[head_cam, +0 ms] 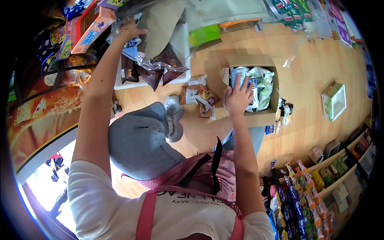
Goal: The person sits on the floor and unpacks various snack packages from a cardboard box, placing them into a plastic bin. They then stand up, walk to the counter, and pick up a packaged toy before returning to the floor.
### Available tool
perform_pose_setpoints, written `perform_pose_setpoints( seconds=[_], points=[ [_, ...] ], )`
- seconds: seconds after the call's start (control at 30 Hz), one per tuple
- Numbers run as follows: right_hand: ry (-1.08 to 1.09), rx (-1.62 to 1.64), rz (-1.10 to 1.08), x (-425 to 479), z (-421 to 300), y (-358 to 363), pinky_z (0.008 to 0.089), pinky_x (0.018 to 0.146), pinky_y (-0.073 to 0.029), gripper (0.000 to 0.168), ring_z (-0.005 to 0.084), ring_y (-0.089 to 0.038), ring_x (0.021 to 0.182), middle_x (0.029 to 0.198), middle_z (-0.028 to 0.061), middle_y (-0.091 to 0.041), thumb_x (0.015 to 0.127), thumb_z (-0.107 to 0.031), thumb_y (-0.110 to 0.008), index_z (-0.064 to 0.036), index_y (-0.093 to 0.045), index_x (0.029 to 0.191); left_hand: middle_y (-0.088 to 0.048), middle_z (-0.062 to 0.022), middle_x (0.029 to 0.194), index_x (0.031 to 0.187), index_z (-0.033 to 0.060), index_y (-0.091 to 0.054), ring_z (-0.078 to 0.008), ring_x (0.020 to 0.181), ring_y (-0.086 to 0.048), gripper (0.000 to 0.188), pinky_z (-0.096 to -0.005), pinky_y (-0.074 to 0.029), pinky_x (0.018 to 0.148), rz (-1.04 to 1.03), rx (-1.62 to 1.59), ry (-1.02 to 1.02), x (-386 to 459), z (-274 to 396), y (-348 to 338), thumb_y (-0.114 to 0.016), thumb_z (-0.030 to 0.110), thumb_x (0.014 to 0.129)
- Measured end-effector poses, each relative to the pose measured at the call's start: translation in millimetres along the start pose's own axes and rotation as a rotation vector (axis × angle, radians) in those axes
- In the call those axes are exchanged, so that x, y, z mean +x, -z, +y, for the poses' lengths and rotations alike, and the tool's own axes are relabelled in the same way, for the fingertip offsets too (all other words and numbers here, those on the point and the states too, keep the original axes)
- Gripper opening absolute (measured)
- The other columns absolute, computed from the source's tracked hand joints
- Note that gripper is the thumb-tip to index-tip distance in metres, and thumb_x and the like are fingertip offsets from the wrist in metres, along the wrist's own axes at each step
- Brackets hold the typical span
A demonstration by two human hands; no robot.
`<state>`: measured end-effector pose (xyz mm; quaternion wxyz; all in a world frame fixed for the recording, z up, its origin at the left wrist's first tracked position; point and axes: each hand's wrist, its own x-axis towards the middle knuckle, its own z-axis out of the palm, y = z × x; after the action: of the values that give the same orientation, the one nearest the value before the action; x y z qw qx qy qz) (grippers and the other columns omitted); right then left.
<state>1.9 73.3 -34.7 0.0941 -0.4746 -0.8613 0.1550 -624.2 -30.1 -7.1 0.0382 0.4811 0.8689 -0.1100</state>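
Observation:
My left hand (129, 30) reaches into a clear plastic bag at the upper left, its fingers spread by blue-and-white packets; whether it grips one is hidden. A brown cardboard sheet (160, 27) lies beside it. Below are dark brown snack packets (150, 76) in a white tray (188, 51). My right hand (240, 97) rests with its fingers on a light-blue packet (239, 73) inside an open cardboard box (252, 61). Green-and-white snack packets (264, 87) fill the rest of that box.
Orange-brown bread packets (204, 96) lie on the wooden floor between tray and box. Small packets (285, 111) lie right of the box, and a green-and-white carton (333, 102) stands farther right. Hanging snack strips (300, 201) and a shelf (339, 180) line the lower right.

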Motion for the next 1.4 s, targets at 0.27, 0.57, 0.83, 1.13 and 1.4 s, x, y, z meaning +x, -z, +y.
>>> perform_pose_setpoints(
  seconds=[0.27,0.57,0.83,1.13,1.4],
  points=[
    [-0.071,0.295,0.125,-14.1,13.1,41.5,0.0513,0.107,-0.031,0.055,0.0445,-0.038,0.131,0.144,0.0255,-0.04,0.083,-0.016,-0.068,-0.004,-0.05,0.133,-0.035,-0.0175,0.149,0.146,0.0346,-0.033,-0.0498,0.129,-0.043,0.087,-0.0556,-0.045,0.1,-0.291,0.143,0.108,-50.7,141.6,84.8,-0.077,0.031,0.071],
    [-0.179,0.465,0.114,-37.2,-1.5,79.8,0.0431,0.104,-0.036,0.035,0.0369,-0.041,0.13,0.14,0.0187,-0.046,0.086,-0.006,-0.065,-0.003,-0.06,0.121,-0.048,-0.0141,0.134,0.118,0.0166,-0.06,-0.0437,0.104,-0.06,0.048,-0.044,-0.052,0.09,0.032,-0.011,-0.259,-91.7,177.6,134.2,-0.056,-0.005,0.075],
    [-0.411,1.896,-0.495,-35.9,-74.9,131.5,0.046,0.107,-0.04,0.065,0.0283,-0.043,0.134,0.143,0.0126,-0.046,0.09,-0.038,-0.066,-0.005,-0.043,0.14,-0.053,-0.0191,0.127,0.105,0.0066,-0.066,-0.0391,0.115,-0.055,0.043,-0.0425,-0.05,0.091,0.182,-0.538,-0.629,-225.8,275.4,326.2,-0.074,-0.002,0.064],
    [-0.768,2.021,-0.165,-14.4,-69.0,136.1,0.0391,0.102,-0.043,0.063,0.0238,-0.051,0.122,0.134,0.011,-0.051,0.094,-0.036,-0.062,-0.005,-0.036,0.143,-0.031,-0.0184,0.149,0.12,0.0102,-0.057,-0.0403,0.139,-0.032,0.056,-0.0438,-0.035,0.11,-0.442,-1.008,-0.932,-230.0,362.3,246.1,-0.065,-0.008,0.068],
    [-0.725,1.137,0.285,-64.9,75.2,82.1,0.0337,0.1,-0.041,0.068,0.0229,-0.05,0.116,0.133,0.0184,-0.045,0.092,-0.014,-0.065,0.002,-0.025,0.145,-0.038,-0.014,0.148,0.112,0.0085,-0.056,-0.0358,0.139,-0.034,0.047,-0.0441,-0.034,0.111,-0.393,-1.14,-1.127,-156.2,457.9,140.1,-0.062,-0.009,0.069]
  ],
)
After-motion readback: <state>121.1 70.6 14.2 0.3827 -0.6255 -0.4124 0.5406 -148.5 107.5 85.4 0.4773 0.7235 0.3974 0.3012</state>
